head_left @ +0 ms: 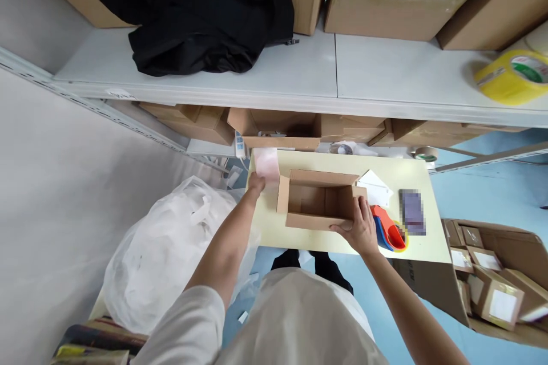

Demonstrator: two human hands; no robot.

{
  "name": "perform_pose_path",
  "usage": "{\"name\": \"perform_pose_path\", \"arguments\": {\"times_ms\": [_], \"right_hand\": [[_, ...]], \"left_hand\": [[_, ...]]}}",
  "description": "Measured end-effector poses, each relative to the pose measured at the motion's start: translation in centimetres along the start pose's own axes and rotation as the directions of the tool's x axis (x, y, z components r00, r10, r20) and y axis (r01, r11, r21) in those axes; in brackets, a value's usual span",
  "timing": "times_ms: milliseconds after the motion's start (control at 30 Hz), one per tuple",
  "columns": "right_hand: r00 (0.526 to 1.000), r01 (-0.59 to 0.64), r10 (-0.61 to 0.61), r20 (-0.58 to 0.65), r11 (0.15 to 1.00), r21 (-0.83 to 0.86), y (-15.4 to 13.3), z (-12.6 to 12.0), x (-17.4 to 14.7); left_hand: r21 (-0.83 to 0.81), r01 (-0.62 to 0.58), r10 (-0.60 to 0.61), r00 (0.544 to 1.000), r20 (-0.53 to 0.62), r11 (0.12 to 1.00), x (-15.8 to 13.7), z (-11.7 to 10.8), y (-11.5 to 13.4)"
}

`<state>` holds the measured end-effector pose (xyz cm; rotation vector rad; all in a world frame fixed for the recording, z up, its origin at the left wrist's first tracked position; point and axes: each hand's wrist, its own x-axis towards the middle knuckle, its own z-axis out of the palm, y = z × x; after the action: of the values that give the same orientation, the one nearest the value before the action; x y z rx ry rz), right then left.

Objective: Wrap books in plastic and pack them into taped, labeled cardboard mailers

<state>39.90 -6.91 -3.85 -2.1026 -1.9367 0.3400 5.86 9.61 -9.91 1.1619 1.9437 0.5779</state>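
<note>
An open cardboard box (pixel 310 221) stands on the pale yellow table (pixel 269 232), its flaps raised or folded outward. My right hand (pixel 359 228) grips the box's right end, thumb along the near wall and fingers over the end flap. To the left, my left hand (pixel 257 182) is closed at the lower corner of a pale pink sheet (pixel 266 163); its fingertips are partly hidden. Beside my right hand lies a red and blue tape dispenser (pixel 387 228) with yellow tape. White papers (pixel 375 187) rest just behind the box's right end.
A blurred dark rectangular object (pixel 412 212) lies at the table's right. A large white plastic bag (pixel 171 256) bulges on the left. On the right, a big carton (pixel 505 234) holds several small boxes. The shelf (pixel 299 77) above carries black clothing (pixel 205 17), cartons and yellow tape (pixel 511 77).
</note>
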Motion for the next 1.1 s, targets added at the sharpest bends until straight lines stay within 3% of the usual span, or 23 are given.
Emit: {"name": "perform_pose_path", "arguments": {"times_ms": [133, 267, 367, 433, 500, 567, 700, 767, 833, 1100], "right_hand": [[0.999, 0.022, -0.021, -0.044, 1.0, 0.017, -0.7, -0.1, -0.2], [0.998, 0.001, 0.001, -0.066, 1.0, 0.027, -1.5, -0.2, -0.4], [0.998, -0.024, 0.026, -0.057, 0.999, 0.028, -2.1, -0.1, -0.3], [0.998, -0.038, 0.039, -0.051, 0.999, 0.033, -2.5, -0.1, -0.1], [0.998, -0.045, 0.047, -0.045, 0.998, 0.037, -2.7, 0.0, 0.1], [0.998, -0.051, 0.053, -0.036, 0.998, 0.037, -2.9, -0.1, 0.3], [0.998, -0.066, 0.067, -0.016, 0.997, 0.037, -3.0, -0.1, 0.3], [0.998, -0.065, 0.065, -0.015, 0.997, 0.046, -2.9, 0.0, 0.3], [0.998, -0.054, 0.056, -0.023, 0.997, 0.061, -2.8, 0.0, 0.3], [0.999, -0.03, 0.033, -0.033, 0.996, 0.084, -2.4, 0.1, 0.1]], "left_hand": [[0.033, -0.01, 0.014, 0.993, -0.119, 0.999, -3.0, -3.7, 0.0], [0.068, -0.146, 0.159, 0.955, -0.249, 0.987, -7.1, -10.1, 0.9], [0.185, -0.452, 0.488, 0.796, -0.357, 0.873, -10.5, -14.0, 3.3], [0.257, -0.591, 0.644, 0.686, -0.339, 0.765, -12.7, -15.0, 5.9], [0.283, -0.682, 0.738, 0.62, -0.265, 0.675, -14.4, -14.3, 8.9], [0.259, -0.755, 0.797, 0.59, -0.13, 0.602, -15.5, -12.1, 11.5], [0.262, -0.806, 0.778, 0.586, 0.226, 0.53, -15.4, -5.9, 14.1], [0.326, -0.759, 0.672, 0.651, 0.355, 0.563, -14.8, -3.3, 14.0], [0.361, -0.728, 0.594, 0.685, 0.421, 0.583, -14.2, -1.6, 13.4], [0.393, -0.73, 0.534, 0.68, 0.502, 0.56, -13.1, 1.9, 11.5]]}}
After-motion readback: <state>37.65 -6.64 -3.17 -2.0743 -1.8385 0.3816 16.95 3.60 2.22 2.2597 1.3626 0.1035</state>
